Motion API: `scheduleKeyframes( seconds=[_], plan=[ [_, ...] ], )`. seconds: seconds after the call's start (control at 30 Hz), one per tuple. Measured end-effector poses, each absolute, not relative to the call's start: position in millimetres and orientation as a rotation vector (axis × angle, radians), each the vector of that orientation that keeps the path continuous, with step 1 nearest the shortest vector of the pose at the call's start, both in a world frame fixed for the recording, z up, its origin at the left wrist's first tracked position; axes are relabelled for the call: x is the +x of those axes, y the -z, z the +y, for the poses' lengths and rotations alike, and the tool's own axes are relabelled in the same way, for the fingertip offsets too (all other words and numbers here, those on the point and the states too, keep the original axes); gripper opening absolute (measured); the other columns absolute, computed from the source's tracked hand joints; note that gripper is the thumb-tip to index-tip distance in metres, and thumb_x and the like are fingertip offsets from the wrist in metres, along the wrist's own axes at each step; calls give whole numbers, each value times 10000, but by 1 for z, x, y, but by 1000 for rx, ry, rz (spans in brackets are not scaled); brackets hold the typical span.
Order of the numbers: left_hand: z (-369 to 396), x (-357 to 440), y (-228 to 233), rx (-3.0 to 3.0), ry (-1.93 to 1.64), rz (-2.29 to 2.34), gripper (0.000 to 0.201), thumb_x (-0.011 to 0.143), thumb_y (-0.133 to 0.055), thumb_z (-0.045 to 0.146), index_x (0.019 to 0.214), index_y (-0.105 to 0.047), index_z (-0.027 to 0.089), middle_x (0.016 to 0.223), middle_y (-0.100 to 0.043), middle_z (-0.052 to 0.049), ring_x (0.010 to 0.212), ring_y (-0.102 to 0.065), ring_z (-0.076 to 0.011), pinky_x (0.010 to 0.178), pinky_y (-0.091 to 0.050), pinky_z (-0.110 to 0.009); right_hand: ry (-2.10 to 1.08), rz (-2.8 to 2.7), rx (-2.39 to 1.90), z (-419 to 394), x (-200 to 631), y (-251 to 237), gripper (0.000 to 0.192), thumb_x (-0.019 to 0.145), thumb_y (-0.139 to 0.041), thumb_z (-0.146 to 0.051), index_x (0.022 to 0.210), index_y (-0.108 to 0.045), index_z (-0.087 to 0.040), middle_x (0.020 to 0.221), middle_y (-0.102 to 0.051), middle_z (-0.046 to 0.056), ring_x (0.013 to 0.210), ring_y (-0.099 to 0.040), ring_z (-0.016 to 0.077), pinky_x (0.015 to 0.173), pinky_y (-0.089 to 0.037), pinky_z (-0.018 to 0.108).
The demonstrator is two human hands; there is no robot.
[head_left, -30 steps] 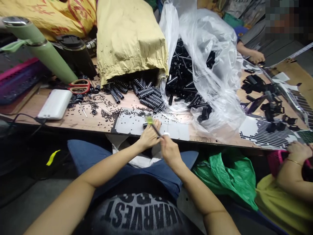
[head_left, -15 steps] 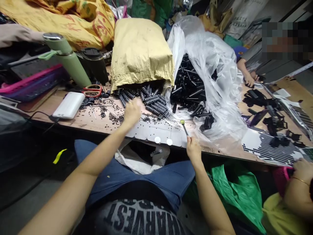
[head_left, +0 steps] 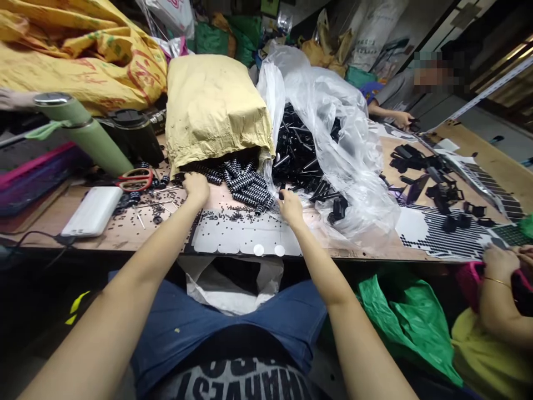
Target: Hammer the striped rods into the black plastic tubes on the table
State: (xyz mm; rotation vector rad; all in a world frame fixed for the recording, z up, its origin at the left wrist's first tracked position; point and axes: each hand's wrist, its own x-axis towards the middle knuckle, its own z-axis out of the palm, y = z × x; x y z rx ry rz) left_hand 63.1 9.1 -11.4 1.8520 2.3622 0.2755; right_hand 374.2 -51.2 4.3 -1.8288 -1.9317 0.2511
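Observation:
My left hand (head_left: 197, 188) reaches to the mouth of the yellow sack (head_left: 216, 105), with its fingers curled beside the pile of black-and-silver ribbed rods (head_left: 245, 183). What its fingertips hold, if anything, is hidden. My right hand (head_left: 291, 208) is closed at the left edge of the clear plastic bag (head_left: 345, 144), and a small black tube-like piece (head_left: 282, 194) shows at its fingertips. Black plastic parts (head_left: 297, 144) fill the bag's opening. Tiny dark rings (head_left: 227, 215) lie scattered between my hands.
Red-handled scissors (head_left: 136, 180), a white power bank (head_left: 94, 211), a green flask (head_left: 91, 136) and a dark tumbler (head_left: 135, 136) stand or lie at left. An open white sack (head_left: 233, 300) sits below the table edge. Co-workers' hands (head_left: 402, 120) are at right, near black parts (head_left: 441, 194).
My right hand has moved up and left to the plastic bag; the slim metal rod with a yellow-green end it held no longer shows. My left hand now reaches into the sack's mouth. The view has shifted.

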Motion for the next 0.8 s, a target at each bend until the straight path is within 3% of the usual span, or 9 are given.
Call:
scheduleKeyframes(
  seconds=[0.1, 0.17, 0.3, 0.4, 0.53, 0.6, 0.67, 0.73, 0.8],
  plan=[
    [2, 67, 14, 2016, -193, 2396, 357, 794, -347, 66, 976, -652, 31, 1055, -595, -282, 1083, -462, -369, 838, -387, -478, -346, -1926, -1804, -47, 370, -7, 123, 840, -513, -142, 878, -628, -168, 958, -669, 96, 915, -598, 206, 866, -444, 344],
    [-4, 66, 12, 2099, -229, 2337, 363, 801, -333, 60, 969, -654, 37, 1027, -604, -267, 1069, -481, -360, 882, -358, -496, -455, -1843, -1691, -63, 373, -6, 94, 850, -533, -217, 861, -617, -176, 888, -672, 63, 823, -617, 178, 807, -479, 324],
    [-31, 81, -4, 1967, -748, 2086, 398, 869, -380, 199, 1190, -551, 38, 1148, -575, -239, 1061, -521, -325, 906, -393, -463, -946, -1387, -1265, -114, 371, 4, 282, 735, -693, -437, 778, -558, -194, 830, -636, 20, 687, -649, 150, 627, -533, 290],
    [-67, 119, -15, 1462, -1054, 1623, 395, 892, -390, 261, 1232, -513, 101, 1055, -620, -163, 869, -594, -231, 741, -488, -363, -1169, -1121, -1106, -146, 352, 16, 404, 632, -787, -461, 708, -488, -201, 836, -596, -11, 638, -678, 142, 560, -541, 265],
    [-118, 175, -15, 800, -994, 1103, 312, 869, -450, 393, 915, -607, 128, 692, -594, -54, 505, -505, -128, 453, -398, -245, -1292, -1106, -1004, -170, 329, 29, 419, 673, -770, -468, 705, -441, -210, 792, -579, -23, 623, -686, 152, 560, -549, 278],
    [-134, 189, -10, 747, -1012, 1040, 318, 768, -612, 460, 767, -589, 143, 592, -535, 0, 431, -430, -91, 404, -328, -214, -1241, -1272, -1018, -176, 327, 28, 356, 727, -719, -468, 753, -466, -220, 824, -603, 5, 707, -695, 186, 602, -566, 322],
    [-143, 192, -5, 857, -1068, 1075, 319, 662, -731, 422, 689, -570, 148, 562, -513, 27, 438, -419, -77, 418, -316, -203, -1033, -1560, -1094, -177, 331, 18, 333, 725, -717, -428, 916, -536, -225, 1012, -625, 75, 961, -669, 252, 759, -573, 408],
    [-146, 189, 1, 1046, -1084, 1112, 292, 645, -749, 381, 667, -580, 144, 579, -532, 25, 493, -453, -89, 468, -343, -207, -746, -1889, -1178, -175, 336, 5, 578, 686, -746, -342, 1199, -504, -229, 1315, -511, 140, 1272, -483, 302, 995, -465, 497],
    [-145, 186, 6, 1240, -1025, 1106, 262, 674, -724, 369, 660, -599, 139, 601, -554, 14, 550, -488, -111, 519, -369, -218, -548, -2163, -1208, -169, 341, -8, 847, 661, -746, -251, 1405, -342, -242, 1488, -336, 138, 1413, -281, 302, 1131, -307, 522]
  ],
)
